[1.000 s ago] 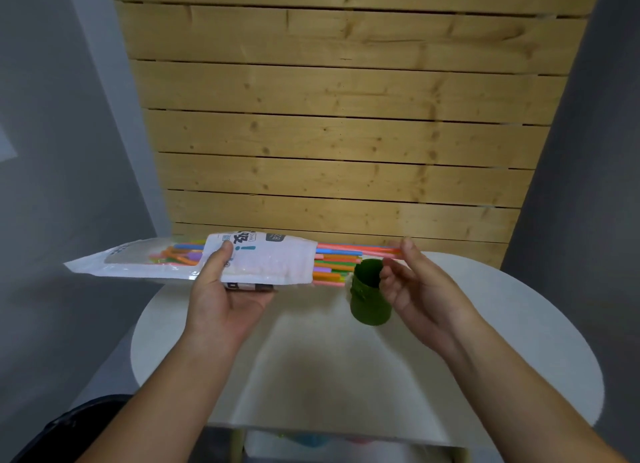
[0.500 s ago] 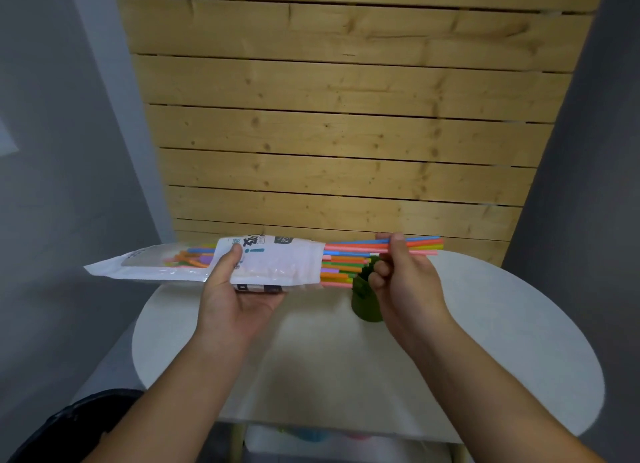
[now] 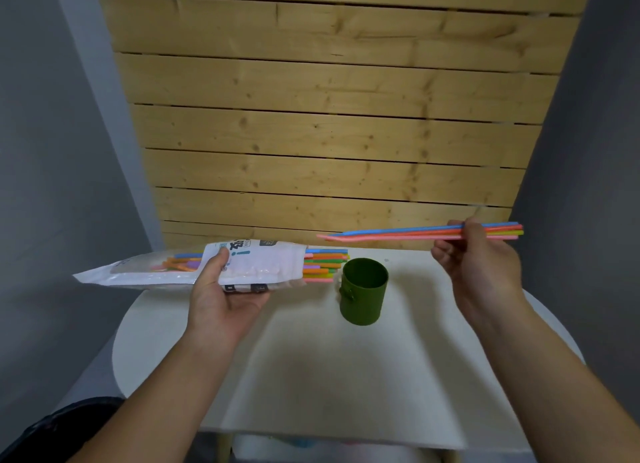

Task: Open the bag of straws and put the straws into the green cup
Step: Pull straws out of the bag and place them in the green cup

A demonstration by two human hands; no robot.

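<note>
Round white table (image 3: pixel 311 376), pale top, set against a wall of wooden planks (image 3: pixel 329 133). Directly on it — one green cup (image 3: pixel 363 291), upright, open mouth up, toward the far edge, right of middle.

Plain room: plank wall (image 3: pixel 329 116), white table (image 3: pixel 311 376).

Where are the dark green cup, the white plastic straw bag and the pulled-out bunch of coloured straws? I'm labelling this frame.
Dark green cup (image 3: pixel 363 298): head view, front wall.
White plastic straw bag (image 3: pixel 263 260): head view, printed panel.
Pulled-out bunch of coloured straws (image 3: pixel 398 233): head view, mid-length.
</note>
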